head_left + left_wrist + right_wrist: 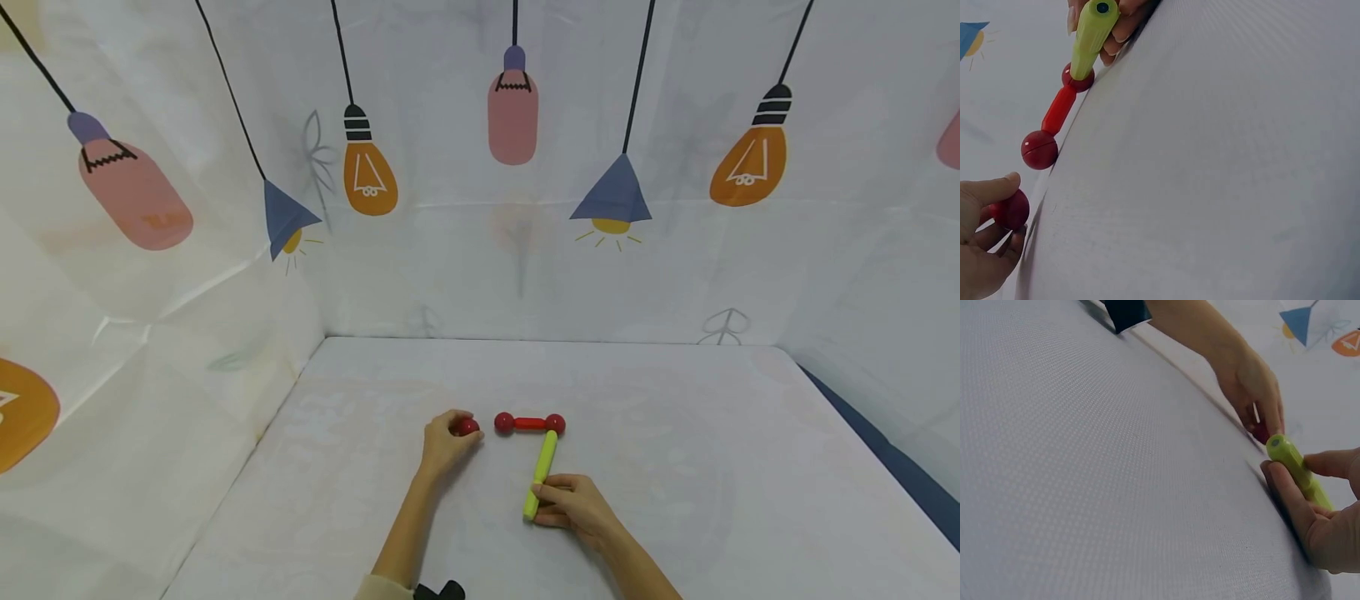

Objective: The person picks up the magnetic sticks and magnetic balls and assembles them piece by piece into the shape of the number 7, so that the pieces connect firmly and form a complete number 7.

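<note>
A dark red ball [468,427] sits between the thumb and fingers of my left hand [444,445], low over the white table. Just right of it, a short red rod [530,423] joins two more red balls, a left one [504,423] and a right one [555,423]. From the right ball a longer yellow-green rod [547,457] runs toward me. My right hand [581,506] pinches that rod near its free end, which shows a dark round spot in the left wrist view. A small gap separates the ball in my left hand from the joined pieces.
The white table [712,467] spreads around both hands. Behind it and at the left hangs a pale sheet [435,275] printed with lamps and bulbs. A dark blue strip [885,450] lies beyond the table's right edge. Something black [442,591] shows near the left sleeve.
</note>
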A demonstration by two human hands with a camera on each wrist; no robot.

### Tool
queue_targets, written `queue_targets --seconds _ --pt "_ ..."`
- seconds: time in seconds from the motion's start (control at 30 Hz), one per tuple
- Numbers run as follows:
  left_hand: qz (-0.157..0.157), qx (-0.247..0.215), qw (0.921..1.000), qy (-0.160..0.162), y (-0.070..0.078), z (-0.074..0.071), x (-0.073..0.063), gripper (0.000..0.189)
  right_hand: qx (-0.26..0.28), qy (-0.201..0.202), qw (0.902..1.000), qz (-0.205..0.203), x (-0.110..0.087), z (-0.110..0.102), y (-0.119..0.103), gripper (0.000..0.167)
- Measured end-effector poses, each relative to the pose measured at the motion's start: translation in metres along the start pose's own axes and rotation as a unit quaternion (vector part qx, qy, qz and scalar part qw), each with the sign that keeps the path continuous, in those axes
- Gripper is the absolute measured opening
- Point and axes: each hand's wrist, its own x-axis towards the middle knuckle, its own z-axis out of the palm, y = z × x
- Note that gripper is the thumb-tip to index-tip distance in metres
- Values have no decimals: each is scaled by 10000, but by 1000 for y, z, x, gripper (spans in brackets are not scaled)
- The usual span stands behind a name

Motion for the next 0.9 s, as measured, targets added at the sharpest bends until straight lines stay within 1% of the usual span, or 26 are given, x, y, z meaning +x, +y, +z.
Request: queue_targets --seconds 0.13,0.3,0.4,0.57,0.63,0.9 --pt "-36 -17 9995 -306 4 -2 -5 33 1 15 10000 40 1 1 0 60" --pt "-108 -42 9978 -647 9 -3 -12 36 7 37 10000 -9 1 1 -1 60" --pt "-40 -84 9970 -764 10 -1 -14 36 24 47 10000 -37 1 1 -1 58" --pt "273 -159 9959 -846 10 2 -18 35 21 62 10000 -11 2 1 -2 59" --pt "346 -223 9949 -922 10 3 -19 35 6 65 10000 -3 3 1 -2 61" --pt "471 -607 9866 -1442 18 4 -23 34 -3 125 9999 58 4 1 -3 62"
